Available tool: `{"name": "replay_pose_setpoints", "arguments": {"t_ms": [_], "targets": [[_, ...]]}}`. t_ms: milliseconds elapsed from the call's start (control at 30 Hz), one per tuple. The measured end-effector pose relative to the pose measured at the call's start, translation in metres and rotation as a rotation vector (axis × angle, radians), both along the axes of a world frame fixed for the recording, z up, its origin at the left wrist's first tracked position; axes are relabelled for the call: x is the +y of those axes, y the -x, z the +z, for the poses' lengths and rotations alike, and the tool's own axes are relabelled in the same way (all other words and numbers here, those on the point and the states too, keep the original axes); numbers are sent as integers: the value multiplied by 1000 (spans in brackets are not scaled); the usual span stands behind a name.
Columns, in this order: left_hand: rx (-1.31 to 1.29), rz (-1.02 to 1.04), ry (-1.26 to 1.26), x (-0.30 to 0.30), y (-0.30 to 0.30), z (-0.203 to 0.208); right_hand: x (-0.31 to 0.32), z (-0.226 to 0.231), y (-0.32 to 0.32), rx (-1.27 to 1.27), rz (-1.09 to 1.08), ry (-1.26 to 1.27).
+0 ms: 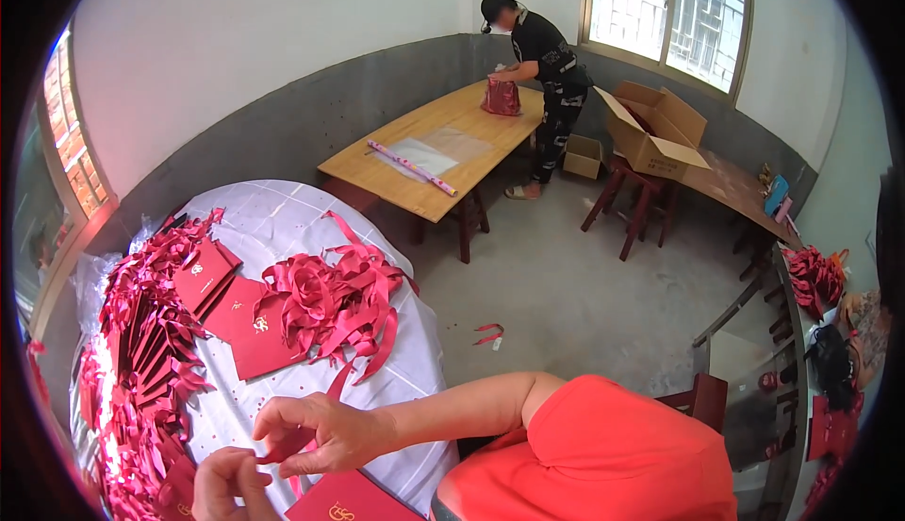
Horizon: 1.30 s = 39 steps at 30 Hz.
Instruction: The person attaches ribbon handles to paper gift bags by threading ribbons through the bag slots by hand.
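Note:
In front of me, over the near edge of the cloth-covered table, my two hands meet on a red ribbon [294,444]. My right hand [325,430] pinches the ribbon between thumb and fingers, and a strand rises behind it toward the pile. Fingertips of my left hand [229,485] close on the ribbon's other end; the lower part of this hand is cut off by the picture's edge. Below them lies a red paper bag [351,499] with a gold emblem. Beyond my hands sit a loose heap of red ribbons [330,299] and several flat red bags [256,340].
Many red bags with ribbons [151,342] line the table's left side on the white checked cloth [407,361]. A person [547,64] handles a red package [501,97] at a wooden table [377,177]. An open carton [657,139] rests on a stool; a ribbon scrap [490,334] lies on the floor.

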State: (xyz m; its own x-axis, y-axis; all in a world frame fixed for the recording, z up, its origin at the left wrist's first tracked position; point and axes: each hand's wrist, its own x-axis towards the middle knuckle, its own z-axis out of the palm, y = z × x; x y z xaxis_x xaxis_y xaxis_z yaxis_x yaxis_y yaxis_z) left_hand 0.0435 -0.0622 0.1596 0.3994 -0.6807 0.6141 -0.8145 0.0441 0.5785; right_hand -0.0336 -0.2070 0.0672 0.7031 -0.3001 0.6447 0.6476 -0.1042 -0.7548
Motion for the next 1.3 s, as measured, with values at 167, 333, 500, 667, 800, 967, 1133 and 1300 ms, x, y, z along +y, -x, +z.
{"name": "replay_pose_setpoints", "arguments": {"t_ms": [167,333,500,667,800,967,1133,1300], "targets": [[407,59,338,4,-20,-2,-37,-42,-20,74,-447,540],[221,312,552,44,-80,-10,-79,-63,-24,279,-547,624],[163,553,570,43,-69,5,-90,-42,-19,436,-458,626],[14,239,-41,11,-55,-15,-59,22,1,395,-167,505],[109,46,83,-35,-23,-43,-26,14,-4,284,192,5],[159,82,43,-37,-25,-49,-29,3,-1,356,125,-185],[218,-7,184,-40,-14,-54,-30,12,12,260,-143,70],[210,-91,249,-31,-20,-40,-46,43,16,66,-274,486]]}}
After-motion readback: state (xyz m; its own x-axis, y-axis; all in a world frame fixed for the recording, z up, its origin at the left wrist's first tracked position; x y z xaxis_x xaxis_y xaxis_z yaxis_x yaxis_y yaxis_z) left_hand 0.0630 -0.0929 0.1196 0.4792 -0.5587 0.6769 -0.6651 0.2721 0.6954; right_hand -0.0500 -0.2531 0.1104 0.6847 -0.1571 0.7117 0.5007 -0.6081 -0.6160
